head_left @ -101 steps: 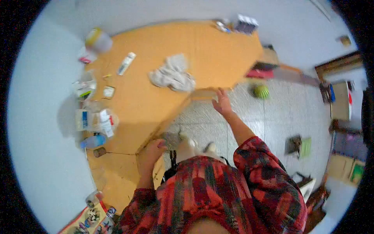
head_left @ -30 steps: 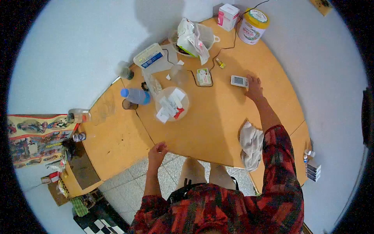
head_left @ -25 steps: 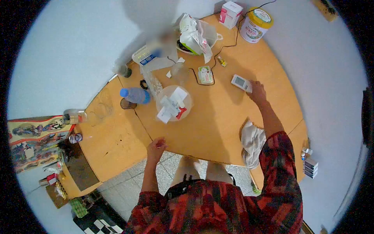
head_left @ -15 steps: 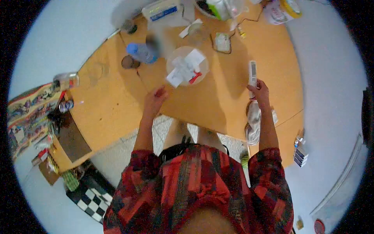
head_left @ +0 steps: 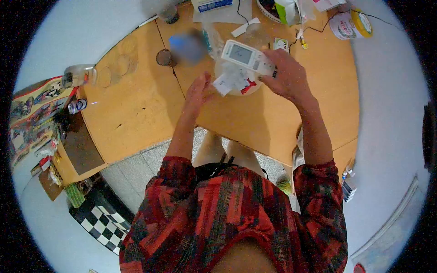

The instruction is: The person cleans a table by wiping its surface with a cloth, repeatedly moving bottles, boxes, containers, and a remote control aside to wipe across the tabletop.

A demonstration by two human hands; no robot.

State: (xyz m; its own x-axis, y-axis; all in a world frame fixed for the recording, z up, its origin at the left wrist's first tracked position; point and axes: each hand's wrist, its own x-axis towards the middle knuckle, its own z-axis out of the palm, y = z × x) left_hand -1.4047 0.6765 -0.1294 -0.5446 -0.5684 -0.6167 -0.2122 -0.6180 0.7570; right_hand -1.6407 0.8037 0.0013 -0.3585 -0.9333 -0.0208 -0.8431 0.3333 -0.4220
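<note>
My right hand [head_left: 287, 75] is closed around the lower end of a white air conditioner remote [head_left: 249, 58] with a grey screen. It holds the remote raised above a round pale plate [head_left: 250, 91], hiding part of it. White paper pieces [head_left: 222, 85] and a small red item [head_left: 248, 86] lie on the plate; I cannot make out what the red item is. Just left of the plate is my left hand [head_left: 199, 93], its fingers loosely extended and nothing in them. A blurred blue-capped bottle [head_left: 187, 47] and a dark brown cup [head_left: 166, 58] are beyond it.
Along the back are a tub with a yellow lid [head_left: 350, 25], a basket [head_left: 268, 10] with bags, and a cable. Glass jars [head_left: 79, 75] and a can [head_left: 77, 106] stand at the left. A clear plastic bag [head_left: 298, 150] lies by my right forearm.
My right hand has brought the remote from the table's right side leftward over the plate. My left hand has moved slightly up and closer to the plate.
</note>
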